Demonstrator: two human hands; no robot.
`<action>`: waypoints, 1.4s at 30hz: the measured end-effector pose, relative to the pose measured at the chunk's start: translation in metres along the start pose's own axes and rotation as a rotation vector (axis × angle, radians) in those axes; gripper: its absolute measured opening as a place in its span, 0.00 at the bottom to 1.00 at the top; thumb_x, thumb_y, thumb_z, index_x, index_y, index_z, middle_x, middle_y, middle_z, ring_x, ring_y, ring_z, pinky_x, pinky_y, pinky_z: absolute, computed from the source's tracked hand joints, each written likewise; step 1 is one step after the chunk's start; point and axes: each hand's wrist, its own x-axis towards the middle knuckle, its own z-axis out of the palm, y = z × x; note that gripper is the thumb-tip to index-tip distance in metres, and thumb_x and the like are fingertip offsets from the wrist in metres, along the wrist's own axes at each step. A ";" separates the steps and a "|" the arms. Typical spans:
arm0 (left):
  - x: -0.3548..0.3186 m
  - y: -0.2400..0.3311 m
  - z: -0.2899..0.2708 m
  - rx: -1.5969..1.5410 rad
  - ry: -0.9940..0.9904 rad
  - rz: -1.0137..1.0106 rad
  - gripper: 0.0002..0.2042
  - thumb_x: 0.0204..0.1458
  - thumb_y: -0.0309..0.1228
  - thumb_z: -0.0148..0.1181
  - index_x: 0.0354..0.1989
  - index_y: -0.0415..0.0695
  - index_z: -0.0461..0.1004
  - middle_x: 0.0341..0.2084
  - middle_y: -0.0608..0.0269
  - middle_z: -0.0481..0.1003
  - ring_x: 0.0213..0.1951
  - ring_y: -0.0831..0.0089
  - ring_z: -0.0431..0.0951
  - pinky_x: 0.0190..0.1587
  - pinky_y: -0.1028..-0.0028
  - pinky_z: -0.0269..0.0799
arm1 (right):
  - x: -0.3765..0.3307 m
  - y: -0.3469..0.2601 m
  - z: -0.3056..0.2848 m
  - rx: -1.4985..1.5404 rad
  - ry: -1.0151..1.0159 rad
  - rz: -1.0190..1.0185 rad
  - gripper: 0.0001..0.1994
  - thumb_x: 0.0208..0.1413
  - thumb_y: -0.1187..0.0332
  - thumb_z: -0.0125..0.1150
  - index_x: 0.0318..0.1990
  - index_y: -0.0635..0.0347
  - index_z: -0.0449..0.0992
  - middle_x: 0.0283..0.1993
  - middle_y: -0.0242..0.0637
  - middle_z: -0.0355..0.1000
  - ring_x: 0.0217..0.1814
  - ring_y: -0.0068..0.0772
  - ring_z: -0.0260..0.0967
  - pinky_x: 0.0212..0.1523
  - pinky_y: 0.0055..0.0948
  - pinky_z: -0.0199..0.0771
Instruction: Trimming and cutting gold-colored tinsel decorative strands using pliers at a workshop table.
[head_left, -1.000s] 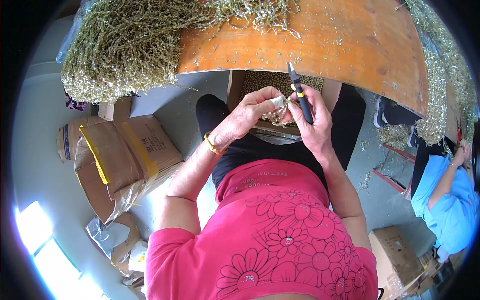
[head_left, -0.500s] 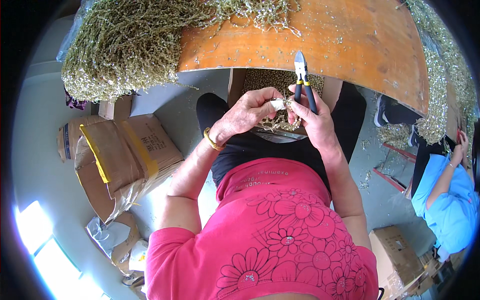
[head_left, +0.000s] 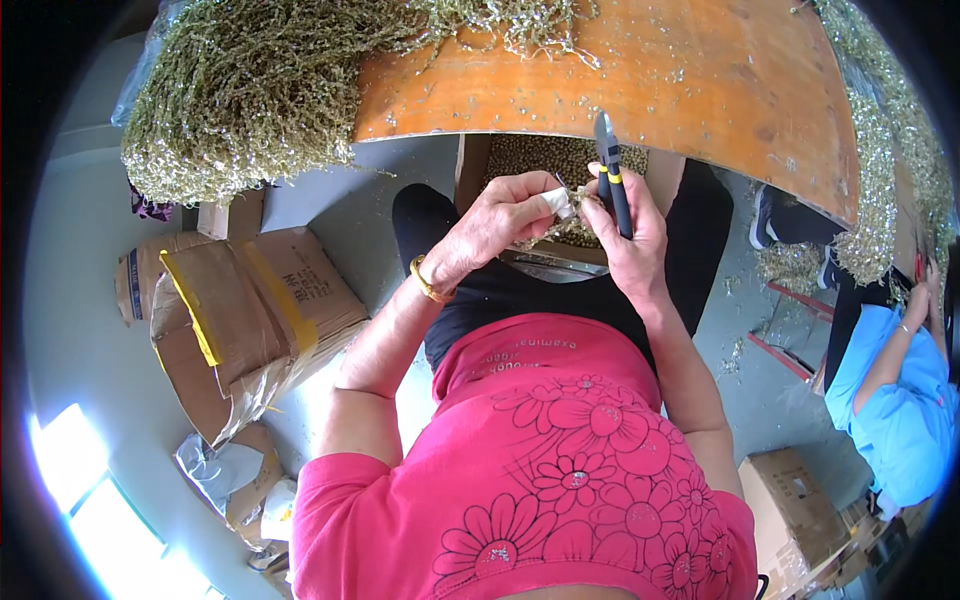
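At the far left a large heap of green-gold strands (head_left: 240,90) hangs over the edge of the orange table (head_left: 640,90), still tangled and uncut. Below it on the floor sit several brown cardboard boxes (head_left: 250,320) with yellow tape.

In the middle, just near the table edge, the left hand (head_left: 500,220) is closed in a pinch on a short piece of strand (head_left: 565,212); one fingertip is wrapped in white tape. Touching it on the right, the right hand (head_left: 630,240) is clenched around a pair of cutters (head_left: 612,180) with black and yellow handles, tips pointing to the far side. Under both hands, between the knees, stands an open box of small bits (head_left: 560,160), already well filled, so a good share of cutting looks done. Judging by the big heap and the further strands (head_left: 880,150) along the right edge of the table, much is left.

At the right, another person in a blue top (head_left: 900,400) works near those strands.

The cutter tips are too small to tell whether they stand apart or together. The held piece is mostly hidden by fingers, and the box is partly covered by the hands.
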 end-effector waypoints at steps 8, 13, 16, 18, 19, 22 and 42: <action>0.001 -0.006 0.000 0.008 0.046 0.165 0.06 0.51 0.29 0.50 0.34 0.40 0.68 0.19 0.73 0.67 0.24 0.86 0.63 0.26 0.84 0.58 | 0.002 0.004 0.000 0.254 -0.074 0.214 0.15 0.54 0.72 0.48 0.49 0.63 0.63 0.31 0.31 0.64 0.28 0.19 0.62 0.31 0.21 0.64; 0.002 -0.001 -0.001 0.085 0.062 0.201 0.06 0.51 0.29 0.51 0.34 0.40 0.68 0.19 0.74 0.66 0.23 0.87 0.62 0.24 0.85 0.57 | 0.008 0.005 -0.002 0.530 -0.075 0.402 0.15 0.54 0.71 0.50 0.49 0.64 0.63 0.30 0.31 0.64 0.30 0.20 0.62 0.30 0.22 0.64; 0.002 -0.012 -0.005 -0.029 0.020 0.011 0.06 0.51 0.30 0.52 0.34 0.42 0.68 0.19 0.74 0.65 0.20 0.90 0.59 0.22 0.87 0.53 | 0.009 0.009 -0.001 0.166 -0.029 0.246 0.15 0.53 0.71 0.53 0.48 0.63 0.65 0.30 0.27 0.63 0.30 0.17 0.61 0.30 0.18 0.63; 0.004 -0.021 0.003 -0.156 0.097 -0.006 0.05 0.52 0.31 0.51 0.33 0.43 0.68 0.16 0.76 0.62 0.18 0.91 0.56 0.20 0.88 0.49 | 0.009 0.007 -0.004 -0.104 0.098 0.073 0.14 0.52 0.70 0.55 0.46 0.60 0.67 0.30 0.22 0.61 0.29 0.11 0.58 0.30 0.14 0.59; 0.006 -0.023 0.006 -0.184 0.121 0.023 0.05 0.53 0.31 0.51 0.33 0.44 0.68 0.16 0.75 0.64 0.17 0.90 0.57 0.19 0.88 0.50 | 0.008 0.005 -0.006 -0.160 0.173 0.036 0.13 0.52 0.70 0.54 0.46 0.60 0.67 0.30 0.22 0.62 0.28 0.11 0.58 0.30 0.14 0.59; 0.007 -0.023 0.012 -0.192 0.243 0.055 0.05 0.53 0.31 0.51 0.33 0.44 0.68 0.17 0.73 0.66 0.17 0.89 0.58 0.19 0.88 0.52 | 0.001 0.008 -0.023 -0.416 0.302 -0.118 0.11 0.53 0.70 0.54 0.43 0.60 0.66 0.29 0.27 0.64 0.30 0.14 0.60 0.32 0.16 0.62; 0.005 -0.028 0.008 -0.118 0.343 0.233 0.07 0.52 0.30 0.52 0.35 0.41 0.71 0.20 0.71 0.71 0.19 0.91 0.59 0.20 0.88 0.55 | -0.029 -0.007 -0.028 -0.872 -0.036 -0.200 0.17 0.44 0.71 0.60 0.44 0.58 0.67 0.33 0.34 0.67 0.32 0.31 0.66 0.41 0.30 0.62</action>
